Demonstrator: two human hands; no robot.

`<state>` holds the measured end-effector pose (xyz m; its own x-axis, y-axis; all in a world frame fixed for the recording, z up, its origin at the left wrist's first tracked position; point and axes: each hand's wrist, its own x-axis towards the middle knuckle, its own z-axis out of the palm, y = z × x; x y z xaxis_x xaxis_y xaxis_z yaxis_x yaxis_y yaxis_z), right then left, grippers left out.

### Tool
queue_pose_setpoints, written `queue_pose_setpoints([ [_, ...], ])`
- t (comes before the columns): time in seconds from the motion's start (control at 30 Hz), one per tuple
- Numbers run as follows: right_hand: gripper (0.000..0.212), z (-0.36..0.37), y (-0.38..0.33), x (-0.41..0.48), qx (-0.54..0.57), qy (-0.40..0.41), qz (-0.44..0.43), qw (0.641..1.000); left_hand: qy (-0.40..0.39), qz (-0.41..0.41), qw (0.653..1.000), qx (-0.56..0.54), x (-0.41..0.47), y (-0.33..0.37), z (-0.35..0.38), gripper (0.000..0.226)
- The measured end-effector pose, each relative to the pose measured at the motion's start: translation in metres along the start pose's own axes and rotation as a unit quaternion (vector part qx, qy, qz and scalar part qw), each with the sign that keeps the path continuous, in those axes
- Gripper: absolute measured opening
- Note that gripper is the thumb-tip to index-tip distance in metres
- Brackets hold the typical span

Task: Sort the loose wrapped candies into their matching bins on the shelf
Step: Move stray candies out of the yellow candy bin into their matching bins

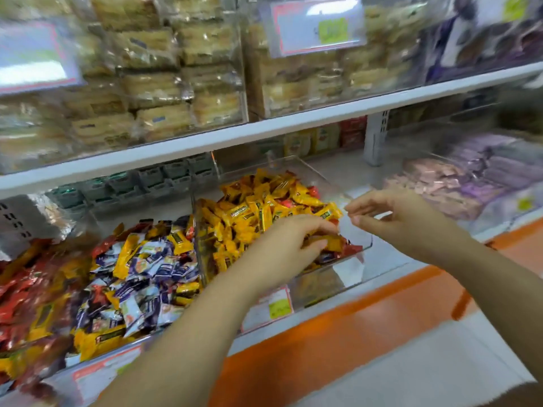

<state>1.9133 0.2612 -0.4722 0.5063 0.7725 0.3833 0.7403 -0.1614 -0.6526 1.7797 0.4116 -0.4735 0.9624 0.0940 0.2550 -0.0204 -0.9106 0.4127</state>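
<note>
Shop shelving holds clear bins: the left hand (291,245) curls round candies (335,242) in the yellow bin's (346,274) near right corner, red strays (352,249) just beyond its fingertips; the right hand (402,218) hovers outside, grip unclear.

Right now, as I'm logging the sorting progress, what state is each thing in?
Left hand, fingers curled round yellow candies in the middle bin.
Right hand, fingertips drawn together at that bin's right rim; grip unclear.
Middle bin, nearly full, mostly yellow, a few red candies mixed in.
Mixed candies, heaped left of it, red, yellow, blue-white unsorted.
</note>
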Motion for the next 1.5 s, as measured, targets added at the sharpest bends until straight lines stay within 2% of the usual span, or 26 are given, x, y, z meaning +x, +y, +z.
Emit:
queue_pose_setpoints([
  [0.13, 0.021, -0.005, 0.015, 0.001, -0.005, 0.023, 0.016, 1.0, -0.118, 0.028, 0.988, 0.092, 0.033, -0.005, 0.017, 0.034],
  [0.2, 0.013, -0.004, 0.021, 0.002, -0.01, 0.012, 0.023, 1.0, -0.148, 0.035, 0.978, 0.141, 0.038, -0.008, 0.018, 0.037],
  [0.3, 0.013, -0.005, 0.026, 0.002, -0.018, -0.003, 0.017, 1.0, -0.157, 0.038, 0.966, 0.202, 0.033, -0.017, 0.009, 0.035],
  [0.47, 0.014, -0.008, 0.028, 0.005, -0.004, -0.012, 0.014, 1.0, -0.15, 0.022, 0.958, 0.243, 0.011, -0.044, -0.015, 0.013],
  [0.6, 0.016, -0.006, 0.03, 0.007, 0.014, -0.009, 0.02, 1.0, -0.184, -0.045, 0.932, 0.309, 0.001, -0.054, -0.029, 0.021],
  [0.7, 0.017, -0.005, 0.029, 0.008, 0.016, -0.007, 0.025, 1.0, -0.197, -0.075, 0.924, 0.318, 0.001, -0.047, -0.037, 0.023],
  [0.8, 0.018, -0.005, 0.028, 0.009, 0.026, -0.008, 0.03, 0.999, -0.129, -0.036, 0.958, 0.253, 0.011, -0.027, -0.033, 0.018],
  [0.87, 0.021, -0.004, 0.026, 0.01, 0.024, -0.009, 0.03, 0.999, -0.108, -0.01, 0.98, 0.167, 0.022, -0.013, -0.02, 0.028],
  [0.93, 0.022, -0.003, 0.025, 0.01, 0.022, -0.011, 0.034, 0.999, -0.151, 0.0, 0.98, 0.133, 0.032, -0.005, -0.004, 0.044],
  [1.0, 0.019, -0.003, 0.026, 0.009, 0.029, -0.01, 0.036, 0.999, -0.188, 0.001, 0.973, 0.136, 0.041, -0.006, 0.01, 0.056],
  [1.1, 0.013, -0.003, 0.028, 0.009, 0.034, -0.008, 0.036, 0.999, -0.2, -0.005, 0.97, 0.14, 0.051, -0.015, 0.013, 0.066],
  [1.3, 0.012, -0.004, 0.031, 0.01, 0.047, -0.011, 0.038, 0.998, -0.202, 0.023, 0.961, 0.185, 0.069, -0.019, 0.013, 0.049],
  [1.5, 0.013, -0.005, 0.033, 0.01, 0.051, -0.012, 0.039, 0.998, -0.233, 0.058, 0.943, 0.228, 0.076, -0.015, 0.018, 0.051],
])
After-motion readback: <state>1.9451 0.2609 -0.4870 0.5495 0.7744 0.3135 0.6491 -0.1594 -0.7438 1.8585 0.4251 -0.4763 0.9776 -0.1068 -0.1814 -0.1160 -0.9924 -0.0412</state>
